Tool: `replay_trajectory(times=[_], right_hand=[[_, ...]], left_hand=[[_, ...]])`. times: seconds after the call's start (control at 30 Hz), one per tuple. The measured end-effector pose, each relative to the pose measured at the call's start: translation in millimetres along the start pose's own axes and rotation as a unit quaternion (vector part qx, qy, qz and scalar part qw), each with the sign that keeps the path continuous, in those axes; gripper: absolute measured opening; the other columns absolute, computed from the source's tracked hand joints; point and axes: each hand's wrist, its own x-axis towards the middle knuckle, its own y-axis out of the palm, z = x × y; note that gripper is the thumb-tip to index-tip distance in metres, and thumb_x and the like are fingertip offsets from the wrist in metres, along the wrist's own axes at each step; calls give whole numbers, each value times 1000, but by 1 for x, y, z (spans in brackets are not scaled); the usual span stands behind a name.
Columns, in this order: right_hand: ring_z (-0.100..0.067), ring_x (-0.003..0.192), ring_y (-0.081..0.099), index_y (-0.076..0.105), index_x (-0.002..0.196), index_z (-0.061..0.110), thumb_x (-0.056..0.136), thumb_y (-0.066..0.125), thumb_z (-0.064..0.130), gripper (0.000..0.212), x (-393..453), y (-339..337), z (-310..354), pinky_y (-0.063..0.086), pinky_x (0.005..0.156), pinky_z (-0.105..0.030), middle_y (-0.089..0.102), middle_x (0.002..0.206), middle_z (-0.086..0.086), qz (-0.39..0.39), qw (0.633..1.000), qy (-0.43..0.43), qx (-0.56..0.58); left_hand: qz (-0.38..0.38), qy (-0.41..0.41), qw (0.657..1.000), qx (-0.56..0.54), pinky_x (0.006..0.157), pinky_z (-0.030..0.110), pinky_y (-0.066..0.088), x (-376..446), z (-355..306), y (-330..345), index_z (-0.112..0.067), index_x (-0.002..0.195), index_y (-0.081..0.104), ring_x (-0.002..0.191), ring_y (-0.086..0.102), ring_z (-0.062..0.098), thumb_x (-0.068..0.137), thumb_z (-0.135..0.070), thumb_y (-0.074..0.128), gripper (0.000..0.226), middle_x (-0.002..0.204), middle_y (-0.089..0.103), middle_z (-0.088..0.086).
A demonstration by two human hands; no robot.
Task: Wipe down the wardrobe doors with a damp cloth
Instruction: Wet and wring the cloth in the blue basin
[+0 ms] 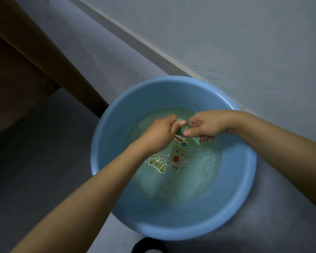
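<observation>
Green cloth point(185, 129) twisted between two bare hands over a blue basin point(106, 143) of water.

The left hand point(158, 136) and right hand point(206, 126) are each clenched tight around one end of the rolled cloth, thumbs nearly meeting, just above the water. A cartoon sticker point(177, 158) shows on the basin's bottom. The basin sits on a grey floor point(35, 161), near a pale wall point(244, 42) and a brown wooden panel point(16, 61).
</observation>
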Motion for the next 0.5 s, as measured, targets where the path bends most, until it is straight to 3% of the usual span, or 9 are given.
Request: replay_trajectory(times=[0.1,0.17,0.23,0.3,0.37,0.5], right_hand=[[-21,66,48,44,73,10,96,49,39,37,-1,6,4,33,51,-20,48,64,0,-58,982,-16,-181],[-21,77,44,36,69,18,97,46,40,38,-2,12,9,31,55,-28,44,70,3,-96,969,-7,-227],[-26,85,47,35,73,18,98,44,43,36,-1,19,11,29,63,-29,52,82,-2,-151,957,-1,-248],[-31,93,55,36,84,16,98,44,42,31,1,24,8,29,63,-30,63,98,-9,-209,932,-17,-295],[-32,94,59,35,88,17,99,45,34,23,-1,27,4,30,61,-31,67,106,-5,-242,907,-41,-342],[-29,91,62,33,90,18,100,45,30,20,-7,29,-1,27,58,-30,68,102,7,-260,884,-66,-383]], left_hand=[[7,-40,999,-25,52,21,29,-1,-2,6,-16,70,44,62,42,13,101,-37,36,38,64,45,-4],[3,-68,996,-59,49,18,28,0,-3,7,-16,65,40,56,39,11,102,-38,33,44,61,43,-2],[-5,-116,987,-113,50,25,29,2,-3,9,-15,63,39,51,36,14,102,-42,33,48,58,42,1],[-3,-161,968,-192,49,26,28,4,-3,11,-14,62,41,43,34,14,101,-45,33,51,52,41,0],[21,-189,942,-275,47,23,25,4,-3,14,-15,61,40,36,29,10,100,-48,32,51,43,36,-6],[53,-208,900,-379,37,15,23,-1,-7,14,-17,62,36,31,23,4,100,-49,30,50,36,28,-9]])
